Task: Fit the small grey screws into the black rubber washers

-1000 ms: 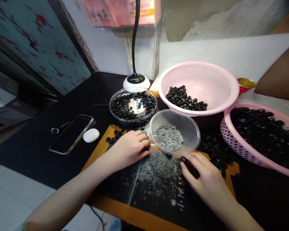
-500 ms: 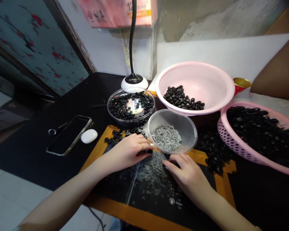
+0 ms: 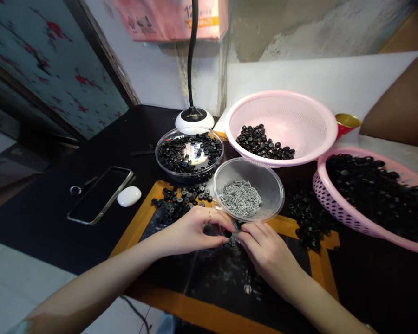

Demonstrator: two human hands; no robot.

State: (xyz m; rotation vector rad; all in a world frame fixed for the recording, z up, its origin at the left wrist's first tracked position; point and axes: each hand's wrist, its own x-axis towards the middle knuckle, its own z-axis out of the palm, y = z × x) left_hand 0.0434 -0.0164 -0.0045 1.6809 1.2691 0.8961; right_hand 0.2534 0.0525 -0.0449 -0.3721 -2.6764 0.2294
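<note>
My left hand [image 3: 195, 230] is closed in a pinch, with a small black round part [image 3: 228, 235] between thumb and forefinger. Close beside it, fingertips nearly meeting, is my right hand [image 3: 266, 243], its thumb and fingers pressed together; whatever they hold is hidden. Both hands are just in front of a clear plastic bowl [image 3: 273, 185] of small grey metal pins [image 3: 242, 198]. Under the fingertips some loose pins show, mostly covered. Left of the bowl lies a heap of black round parts with holes [image 3: 176, 202].
Behind stand a clear round dish [image 3: 156, 155] of black parts, a lamp base [image 3: 195, 121] and a pink basket [image 3: 310, 120]. A second pink basket [image 3: 348, 218], full of black pieces, is at the right, with loose ones [image 3: 310, 218] beside it. A phone [image 3: 99, 195] and a white oval object [image 3: 128, 196] lie left.
My left hand has moved right from beside the heap of black parts, bringing a black part to my right hand. My right hand's fingers have closed together over the loose pins.
</note>
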